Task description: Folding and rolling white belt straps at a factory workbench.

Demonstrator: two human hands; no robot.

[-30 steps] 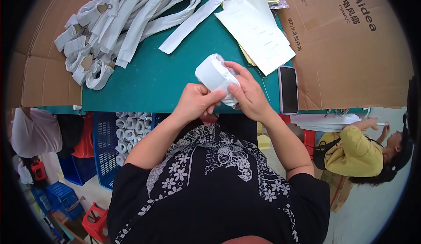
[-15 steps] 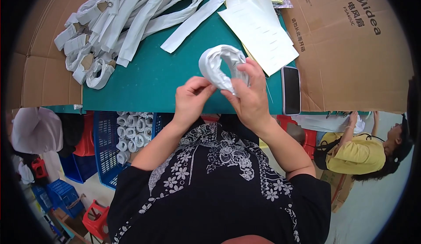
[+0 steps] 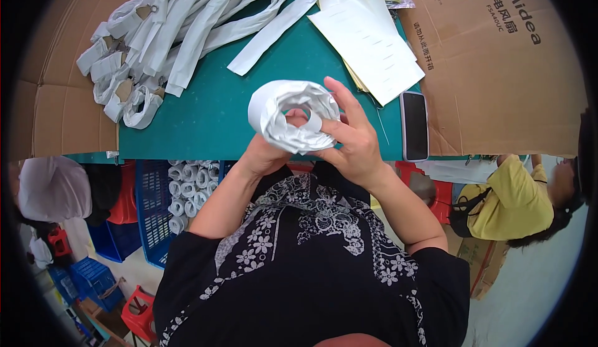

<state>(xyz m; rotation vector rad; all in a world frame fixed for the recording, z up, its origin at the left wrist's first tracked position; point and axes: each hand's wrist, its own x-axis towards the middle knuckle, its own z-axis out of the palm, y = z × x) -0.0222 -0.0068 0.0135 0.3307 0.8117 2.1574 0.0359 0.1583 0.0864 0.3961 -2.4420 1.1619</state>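
Observation:
A coil of crinkled white strip (image 3: 265,113) is held over the front of the green table (image 3: 205,113), its round opening turned up. My left hand (image 3: 265,154) grips it from below and the left; a fingertip shows through the opening, and the other fingers are mostly hidden behind the coil. My right hand (image 3: 355,138) holds the right rim, thumb below and a finger reaching toward the opening, while another finger sticks up off the coil. A short smooth band of the strip stands inside the opening beside the right fingers.
Long white strips (image 3: 205,32) with looped ends lie back left. White sheets (image 3: 370,48), a phone (image 3: 415,126) and a cardboard box (image 3: 498,79) are at right. Below left stands a blue crate (image 3: 152,216) of white rolls (image 3: 187,188). A person in yellow (image 3: 514,200) works at right.
The coil has moved left and slightly nearer, its opening turning more upward. My left hand has gone from pinching beside it to gripping beneath it. A right finger has lifted.

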